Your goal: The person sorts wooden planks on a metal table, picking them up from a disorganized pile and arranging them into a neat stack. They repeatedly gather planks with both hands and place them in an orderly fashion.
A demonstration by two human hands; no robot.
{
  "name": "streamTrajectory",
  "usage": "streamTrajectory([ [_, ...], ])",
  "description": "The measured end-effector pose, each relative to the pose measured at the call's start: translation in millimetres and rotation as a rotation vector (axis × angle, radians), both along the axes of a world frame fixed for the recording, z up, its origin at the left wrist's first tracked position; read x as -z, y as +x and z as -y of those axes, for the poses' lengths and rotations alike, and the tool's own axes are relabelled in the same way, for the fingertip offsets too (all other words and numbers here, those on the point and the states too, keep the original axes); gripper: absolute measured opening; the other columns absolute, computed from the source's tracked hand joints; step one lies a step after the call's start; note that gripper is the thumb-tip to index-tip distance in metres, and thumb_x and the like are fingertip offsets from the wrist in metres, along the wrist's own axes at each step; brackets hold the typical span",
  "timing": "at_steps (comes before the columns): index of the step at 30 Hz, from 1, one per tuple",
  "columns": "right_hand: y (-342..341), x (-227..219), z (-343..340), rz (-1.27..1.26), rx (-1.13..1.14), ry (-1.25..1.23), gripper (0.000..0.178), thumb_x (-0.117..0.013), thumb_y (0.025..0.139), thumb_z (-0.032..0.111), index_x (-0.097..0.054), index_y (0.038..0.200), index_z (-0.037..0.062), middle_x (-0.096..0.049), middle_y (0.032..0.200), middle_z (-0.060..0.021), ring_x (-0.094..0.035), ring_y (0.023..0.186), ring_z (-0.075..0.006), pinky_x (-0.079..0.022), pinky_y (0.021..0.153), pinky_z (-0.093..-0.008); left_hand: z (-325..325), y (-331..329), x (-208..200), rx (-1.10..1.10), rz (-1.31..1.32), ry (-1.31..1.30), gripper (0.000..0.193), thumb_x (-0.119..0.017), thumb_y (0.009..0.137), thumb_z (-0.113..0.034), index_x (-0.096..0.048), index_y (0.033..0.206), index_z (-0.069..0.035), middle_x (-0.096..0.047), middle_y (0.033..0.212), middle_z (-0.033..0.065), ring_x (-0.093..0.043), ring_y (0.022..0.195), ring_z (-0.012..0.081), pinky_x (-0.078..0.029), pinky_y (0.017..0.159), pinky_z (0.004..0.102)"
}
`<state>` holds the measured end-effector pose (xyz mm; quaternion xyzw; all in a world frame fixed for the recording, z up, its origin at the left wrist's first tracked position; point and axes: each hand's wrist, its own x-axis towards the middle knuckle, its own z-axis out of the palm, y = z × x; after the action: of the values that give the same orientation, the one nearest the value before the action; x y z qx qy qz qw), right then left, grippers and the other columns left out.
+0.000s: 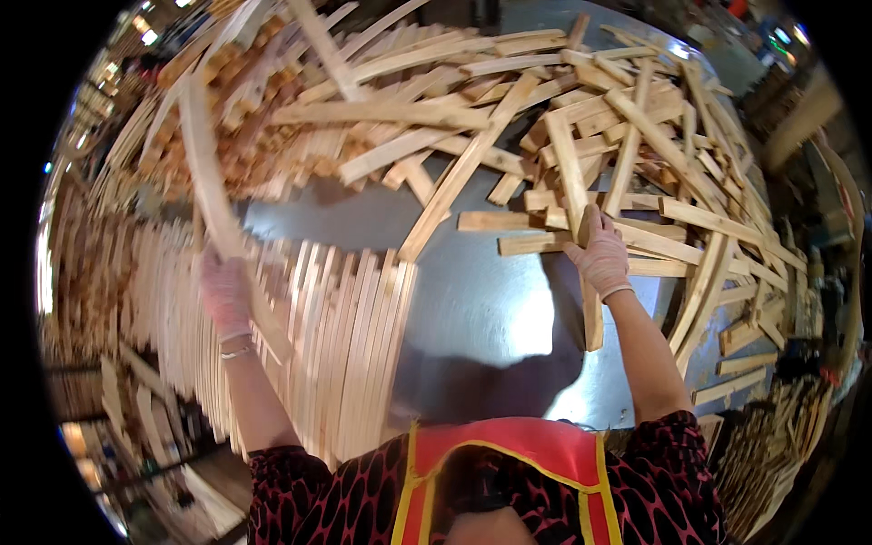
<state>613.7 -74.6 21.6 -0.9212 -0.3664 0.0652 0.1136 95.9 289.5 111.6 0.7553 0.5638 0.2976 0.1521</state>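
My left hand point(224, 291), in a thin pale glove, grips a long wooden slat point(204, 173) that slants up and to the left, blurred by motion. My right hand point(599, 254), also gloved, is closed on another wooden slat point(574, 182) that lies on the shiny metal table point(490, 300) and runs from the loose pile toward me. Below my left hand lies a neat row of sorted slats point(345, 345), side by side.
A big jumble of loose wooden slats point(509, 118) covers the far and right parts of the table. More stacked slats point(100, 291) fill the left side. Further slats point(772, 427) lean at the lower right. My red vest shows at the bottom.
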Motion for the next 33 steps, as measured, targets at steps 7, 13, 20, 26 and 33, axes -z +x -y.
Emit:
streamTrajectory([
  [7, -70.6, 87.8, 18.2, -0.372, -0.017, 0.739, 0.086, -0.073, 0.086, 0.018, -0.035, 0.163, 0.0066, -0.062, 0.136, -0.0244, -0.066, 0.116, -0.0326, -0.055, 0.098, -0.0438, 298.5, 44.9, 101.7, 0.263, 0.38, -0.472, 0.035, -0.062, 0.092, -0.007, -0.068, 0.126, -0.006, -0.07, 0.098, 0.0103, -0.069, 0.093, 0.0223, -0.056, 0.08, 0.0392],
  [13, -248.5, 110.4, 50.4, -1.043, -0.167, 0.409, 0.093, -0.07, 0.091, 0.024, -0.021, 0.166, 0.0004, -0.068, 0.128, -0.0274, -0.07, 0.116, -0.0337, -0.055, 0.099, -0.0401, 385.3, 27.8, 147.8, 0.167, -0.294, -0.6, 0.051, -0.067, 0.09, -0.019, -0.06, 0.136, 0.0, -0.071, 0.114, 0.018, -0.069, 0.097, 0.041, -0.057, 0.088, 0.0498],
  [20, -305.6, 101.9, 6.5, -0.868, -0.738, -0.013, 0.061, -0.068, 0.094, 0.037, -0.047, 0.135, -0.0037, -0.07, 0.111, -0.0338, -0.067, 0.106, -0.0529, -0.053, 0.093, -0.0533, 379.5, 11.3, 144.1, 0.268, -0.692, 0.061, 0.071, -0.074, 0.087, -0.033, -0.052, 0.149, -0.007, -0.06, 0.143, 0.017, -0.055, 0.134, 0.0378, -0.043, 0.114, 0.0531],
  [26, -167.8, 17.9, 38.0, -0.055, -0.878, -0.173, 0.071, -0.071, 0.09, 0.025, -0.045, 0.155, 0.0132, -0.063, 0.135, -0.0186, -0.06, 0.126, -0.0426, -0.049, 0.104, -0.0506, 370.4, -26.9, 161.0, 0.298, -0.678, -0.148, 0.08, -0.07, 0.087, -0.035, -0.044, 0.156, -0.003, -0.048, 0.155, 0.0194, -0.044, 0.145, 0.0404, -0.033, 0.121, 0.057],
  [33, -64.3, 7.3, 106.6, 0.095, -0.747, -1.018, 0.042, -0.078, 0.086, 0.034, -0.078, 0.126, 0.0208, -0.075, 0.124, -0.0036, -0.065, 0.122, -0.0275, -0.043, 0.098, -0.0497, 402.6, 48.1, 139.8, 0.632, -0.434, -0.083, 0.08, -0.071, 0.086, -0.038, -0.049, 0.153, -0.001, -0.049, 0.155, 0.021, -0.045, 0.143, 0.0411, -0.034, 0.12, 0.0549],
])
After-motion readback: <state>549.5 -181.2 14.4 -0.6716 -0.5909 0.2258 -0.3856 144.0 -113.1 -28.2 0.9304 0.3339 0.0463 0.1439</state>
